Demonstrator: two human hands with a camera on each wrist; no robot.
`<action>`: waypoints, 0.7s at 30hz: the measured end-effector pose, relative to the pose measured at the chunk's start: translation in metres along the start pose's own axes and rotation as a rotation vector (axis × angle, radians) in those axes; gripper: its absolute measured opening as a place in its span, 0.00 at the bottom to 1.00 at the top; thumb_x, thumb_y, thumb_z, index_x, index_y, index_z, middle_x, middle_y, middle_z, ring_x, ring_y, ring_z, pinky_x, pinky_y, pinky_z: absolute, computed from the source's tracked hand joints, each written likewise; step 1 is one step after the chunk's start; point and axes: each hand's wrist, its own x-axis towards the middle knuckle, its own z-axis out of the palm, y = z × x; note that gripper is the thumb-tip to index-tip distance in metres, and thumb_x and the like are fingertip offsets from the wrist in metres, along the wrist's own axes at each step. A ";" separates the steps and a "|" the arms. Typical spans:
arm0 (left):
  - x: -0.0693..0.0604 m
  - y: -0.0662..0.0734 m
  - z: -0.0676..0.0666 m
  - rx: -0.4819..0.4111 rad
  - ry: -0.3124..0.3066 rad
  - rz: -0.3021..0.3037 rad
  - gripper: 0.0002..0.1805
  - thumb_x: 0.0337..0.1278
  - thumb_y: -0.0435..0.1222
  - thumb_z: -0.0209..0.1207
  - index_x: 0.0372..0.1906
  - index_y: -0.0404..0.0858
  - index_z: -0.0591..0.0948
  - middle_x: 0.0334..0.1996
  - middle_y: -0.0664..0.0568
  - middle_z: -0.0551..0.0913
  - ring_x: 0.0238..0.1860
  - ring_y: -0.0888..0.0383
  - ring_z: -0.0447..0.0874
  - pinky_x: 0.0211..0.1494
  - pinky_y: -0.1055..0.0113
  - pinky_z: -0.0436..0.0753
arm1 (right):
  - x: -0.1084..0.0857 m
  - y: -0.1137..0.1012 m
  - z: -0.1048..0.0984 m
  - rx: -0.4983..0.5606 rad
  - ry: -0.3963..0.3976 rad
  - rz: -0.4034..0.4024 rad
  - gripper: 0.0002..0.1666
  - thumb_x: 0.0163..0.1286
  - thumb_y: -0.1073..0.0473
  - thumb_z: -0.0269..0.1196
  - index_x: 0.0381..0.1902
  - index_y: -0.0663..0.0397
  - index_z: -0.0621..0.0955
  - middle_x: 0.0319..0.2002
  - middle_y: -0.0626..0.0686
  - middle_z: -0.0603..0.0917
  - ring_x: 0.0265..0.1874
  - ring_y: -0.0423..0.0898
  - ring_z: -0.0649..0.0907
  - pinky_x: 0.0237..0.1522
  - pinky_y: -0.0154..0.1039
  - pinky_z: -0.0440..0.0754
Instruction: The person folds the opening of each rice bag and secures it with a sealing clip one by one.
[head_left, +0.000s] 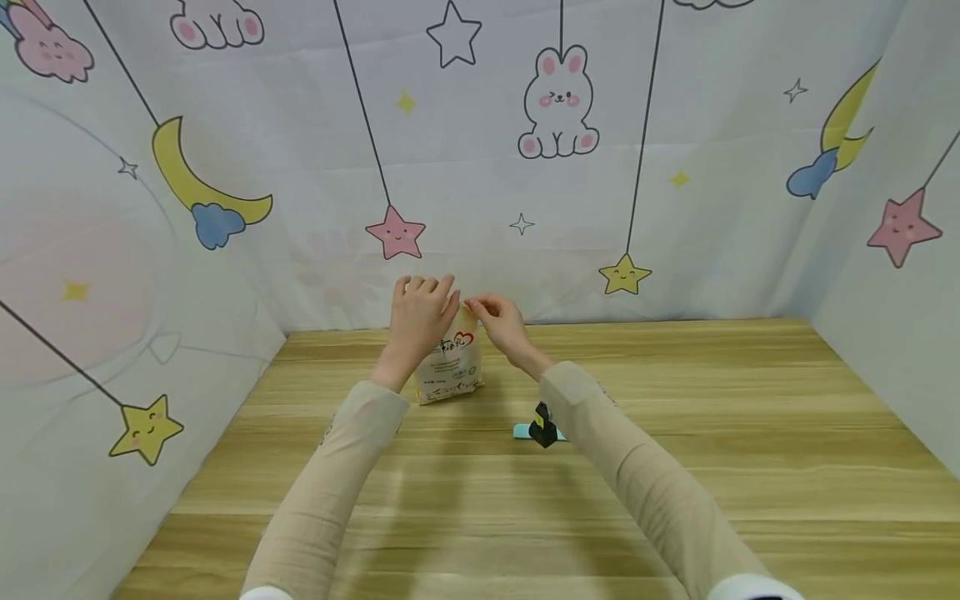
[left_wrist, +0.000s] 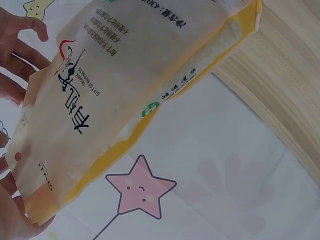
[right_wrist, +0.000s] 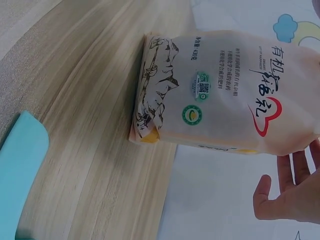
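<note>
A cream paper-look bag (head_left: 452,372) with a red heart outline and dark lettering stands at the back of the table. In the left wrist view the bag (left_wrist: 125,65) shows a yellow side edge. My left hand (head_left: 420,321) grips its top left corner, with several fingers raised. At the top right corner my right hand (head_left: 506,327) pinches the bag between thumb and forefinger. The right wrist view shows the fingers of the right hand (right_wrist: 295,197) beside the bag (right_wrist: 220,95); the top edge there lies out of frame.
A flat teal strip (head_left: 522,431), its kind unclear, lies on the wooden table (head_left: 675,500) nearer me, partly hidden by the black camera on my right wrist. A white cloth (head_left: 480,183) with cartoon rabbits, stars and moons hangs behind the table and at both sides.
</note>
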 end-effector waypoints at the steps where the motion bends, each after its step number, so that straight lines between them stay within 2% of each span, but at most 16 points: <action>1: 0.000 0.001 0.000 0.003 0.002 -0.006 0.16 0.60 0.42 0.49 0.47 0.38 0.78 0.36 0.45 0.84 0.41 0.48 0.79 0.54 0.52 0.69 | 0.000 0.000 0.001 -0.014 0.012 0.003 0.17 0.68 0.57 0.49 0.47 0.61 0.77 0.49 0.59 0.79 0.49 0.51 0.76 0.54 0.45 0.72; 8: 0.001 0.005 0.000 0.009 0.016 -0.039 0.13 0.60 0.41 0.50 0.42 0.39 0.79 0.32 0.47 0.85 0.37 0.49 0.81 0.50 0.54 0.70 | -0.001 0.000 0.004 -0.025 0.052 0.011 0.16 0.66 0.54 0.52 0.42 0.60 0.79 0.43 0.58 0.80 0.43 0.50 0.78 0.47 0.42 0.74; 21: -0.003 0.002 0.004 0.040 0.008 -0.001 0.09 0.56 0.40 0.54 0.31 0.41 0.83 0.29 0.50 0.82 0.35 0.52 0.78 0.51 0.53 0.68 | -0.003 0.004 0.003 -0.025 0.015 -0.042 0.14 0.65 0.58 0.54 0.45 0.59 0.78 0.46 0.59 0.80 0.47 0.52 0.79 0.52 0.45 0.74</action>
